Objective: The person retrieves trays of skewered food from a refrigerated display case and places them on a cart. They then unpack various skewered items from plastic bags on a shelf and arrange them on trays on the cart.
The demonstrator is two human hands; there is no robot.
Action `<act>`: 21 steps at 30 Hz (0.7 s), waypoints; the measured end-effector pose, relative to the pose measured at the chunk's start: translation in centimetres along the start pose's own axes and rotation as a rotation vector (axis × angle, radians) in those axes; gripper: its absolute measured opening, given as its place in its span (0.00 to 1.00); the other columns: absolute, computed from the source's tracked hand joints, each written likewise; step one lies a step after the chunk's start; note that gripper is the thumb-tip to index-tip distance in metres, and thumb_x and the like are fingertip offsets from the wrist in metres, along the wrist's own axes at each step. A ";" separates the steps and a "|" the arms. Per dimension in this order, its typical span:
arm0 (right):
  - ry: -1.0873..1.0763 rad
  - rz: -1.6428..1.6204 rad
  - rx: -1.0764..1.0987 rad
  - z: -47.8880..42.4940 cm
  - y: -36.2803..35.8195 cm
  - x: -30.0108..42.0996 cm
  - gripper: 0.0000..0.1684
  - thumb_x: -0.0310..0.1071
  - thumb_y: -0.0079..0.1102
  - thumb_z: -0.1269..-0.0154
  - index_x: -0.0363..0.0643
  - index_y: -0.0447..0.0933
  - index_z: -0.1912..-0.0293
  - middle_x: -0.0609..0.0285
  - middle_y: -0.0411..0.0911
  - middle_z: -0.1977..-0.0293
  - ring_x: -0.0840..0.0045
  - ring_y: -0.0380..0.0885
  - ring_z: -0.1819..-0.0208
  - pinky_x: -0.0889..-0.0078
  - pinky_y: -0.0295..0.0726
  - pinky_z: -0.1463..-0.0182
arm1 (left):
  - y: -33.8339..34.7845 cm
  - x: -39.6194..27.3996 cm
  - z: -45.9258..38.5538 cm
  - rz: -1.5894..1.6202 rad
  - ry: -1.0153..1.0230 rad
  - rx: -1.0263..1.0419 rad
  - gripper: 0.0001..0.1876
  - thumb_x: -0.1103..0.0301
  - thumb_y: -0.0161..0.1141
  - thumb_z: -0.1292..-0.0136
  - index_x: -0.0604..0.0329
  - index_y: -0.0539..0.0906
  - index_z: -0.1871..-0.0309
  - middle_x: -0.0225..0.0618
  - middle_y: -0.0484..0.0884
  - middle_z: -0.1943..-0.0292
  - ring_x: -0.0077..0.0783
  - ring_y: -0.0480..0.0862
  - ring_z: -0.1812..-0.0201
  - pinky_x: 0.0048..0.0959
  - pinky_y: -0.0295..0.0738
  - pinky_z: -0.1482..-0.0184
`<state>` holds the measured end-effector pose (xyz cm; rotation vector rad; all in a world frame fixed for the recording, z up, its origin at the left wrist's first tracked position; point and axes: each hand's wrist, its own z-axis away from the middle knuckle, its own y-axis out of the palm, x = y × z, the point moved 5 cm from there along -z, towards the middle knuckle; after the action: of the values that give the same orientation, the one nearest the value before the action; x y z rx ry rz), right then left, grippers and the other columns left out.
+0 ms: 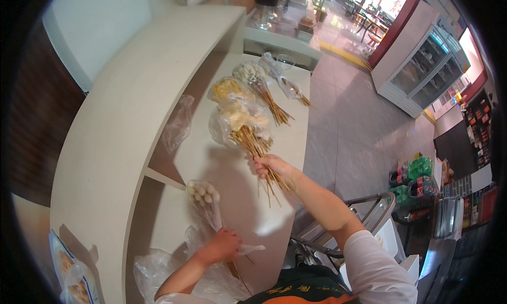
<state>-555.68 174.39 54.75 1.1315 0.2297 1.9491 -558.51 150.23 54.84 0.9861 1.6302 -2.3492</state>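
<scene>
My right hand (273, 167) is closed around a bundle of wooden skewers (261, 153), whose far ends carry pale yellow food inside a clear plastic bag (237, 117). Nearer me, my left hand (223, 244) lies on a clear bag of round whitish balls on skewers (203, 193), a twist of plastic showing beside the fingers; how firmly it grips is hidden. Beyond the right hand lie a bag with yellow food (229, 89), skewers with whitish pieces (249, 72) and another bagged bundle of skewers (291, 88), all on the white counter (237, 173).
Crumpled plastic bags (158, 268) lie at the near left, another (180, 123) against the raised ledge (107, 117). A metal-framed cart (372, 209) with white trays stands right of the counter. Bottle packs (420, 177) and a glass-door fridge (427, 66) are farther right.
</scene>
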 end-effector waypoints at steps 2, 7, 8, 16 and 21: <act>0.035 0.089 -0.006 0.0 0.2 0.0 0.07 0.31 0.45 0.38 0.44 0.62 0.59 0.69 0.61 0.81 0.86 0.60 0.84 0.82 0.65 0.82 | -1.1 -0.1 0.6 -0.207 -0.101 -0.135 0.09 0.70 0.55 0.56 0.54 0.80 0.69 0.35 0.77 0.62 0.39 0.75 0.55 0.40 0.66 0.51; -0.014 0.419 -0.024 3.8 -0.3 -1.6 0.14 0.32 0.44 0.37 0.43 0.59 0.52 0.69 0.62 0.81 0.88 0.58 0.88 0.85 0.60 0.85 | -10.9 0.6 0.6 0.118 -0.207 -0.818 0.11 0.70 0.57 0.54 0.59 0.79 0.65 0.41 0.75 0.55 0.42 0.72 0.51 0.36 0.65 0.48; -0.028 0.528 -0.021 5.0 -0.2 -1.7 0.15 0.33 0.44 0.37 0.43 0.58 0.51 0.69 0.62 0.81 0.88 0.58 0.88 0.85 0.61 0.85 | -12.1 2.6 0.7 0.207 -0.301 -0.939 0.13 0.69 0.57 0.52 0.60 0.78 0.61 0.44 0.73 0.52 0.43 0.71 0.49 0.36 0.64 0.46; 0.033 1.073 -0.007 14.9 1.8 -0.8 0.20 0.36 0.43 0.35 0.43 0.55 0.45 0.70 0.60 0.81 0.87 0.59 0.85 0.84 0.62 0.83 | -17.9 11.7 -6.8 -0.010 -0.314 -1.133 0.16 0.66 0.56 0.45 0.62 0.76 0.55 0.43 0.74 0.53 0.41 0.74 0.54 0.33 0.68 0.52; 0.189 1.018 -0.030 17.5 -1.8 -2.0 0.17 0.36 0.43 0.35 0.43 0.57 0.49 0.67 0.62 0.78 0.85 0.62 0.82 0.81 0.65 0.80 | -16.2 15.7 -8.5 0.968 -0.277 -0.979 0.10 0.63 0.54 0.41 0.60 0.79 0.66 0.29 0.78 0.68 0.20 0.75 0.70 0.19 0.69 0.67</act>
<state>-540.52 169.84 62.61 1.1436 -0.3575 2.9306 -574.18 168.42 57.04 0.8398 1.4057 -0.8450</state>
